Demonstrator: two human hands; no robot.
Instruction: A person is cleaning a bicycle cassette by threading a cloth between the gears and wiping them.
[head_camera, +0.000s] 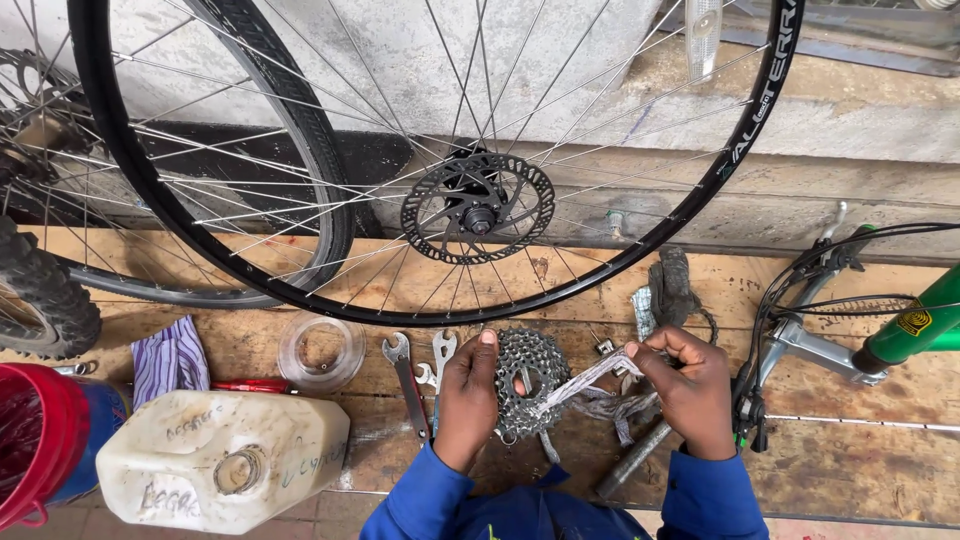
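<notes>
My left hand (468, 392) grips the left edge of a metal bicycle cassette (530, 378) that stands on the wooden bench (850, 460). A strip of grey rag (585, 381) runs from between the cogs to my right hand (688, 390), which pinches it taut at the right. Both sleeves are blue. More crumpled rag (615, 408) lies under the strip.
A bare black rim with a disc rotor (477, 208) leans against the wall behind. Spanners (408, 378), a clear plastic disc (320, 352), a white jerrycan (222, 460), a red bucket (35, 440), a metal bar (632, 460) and a green bike frame (905, 335) surround my hands.
</notes>
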